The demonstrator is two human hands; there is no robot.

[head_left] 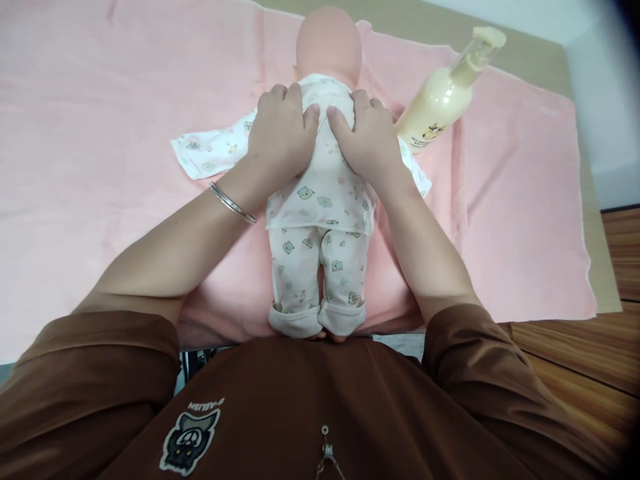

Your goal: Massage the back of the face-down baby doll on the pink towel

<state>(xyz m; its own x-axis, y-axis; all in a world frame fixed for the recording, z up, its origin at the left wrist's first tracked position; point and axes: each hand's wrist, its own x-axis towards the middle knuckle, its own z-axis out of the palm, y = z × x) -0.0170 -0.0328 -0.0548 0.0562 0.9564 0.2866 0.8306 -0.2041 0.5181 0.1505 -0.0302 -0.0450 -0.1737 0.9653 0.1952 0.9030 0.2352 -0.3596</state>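
Observation:
A baby doll [320, 193] in a white top and trousers with small printed animals lies with the back of its bald head turned up and its feet toward me. My left hand [283, 130] is curled round the doll's upper body on the left, thumb resting on its upper back. On the other side my right hand [367, 137] grips in the same way, its thumb near the left one. Both hands' fingertips are partly hidden. One white sleeve [215, 152] stretches out to the left; the other shows partly beneath my right forearm.
Under the doll a pink blanket [520, 200] covers most of the table [550, 67]. A pale yellow pump bottle [440, 100] is on the blanket to the right of the doll's head. Wooden flooring [585, 353] shows at the lower right, beyond the table edge.

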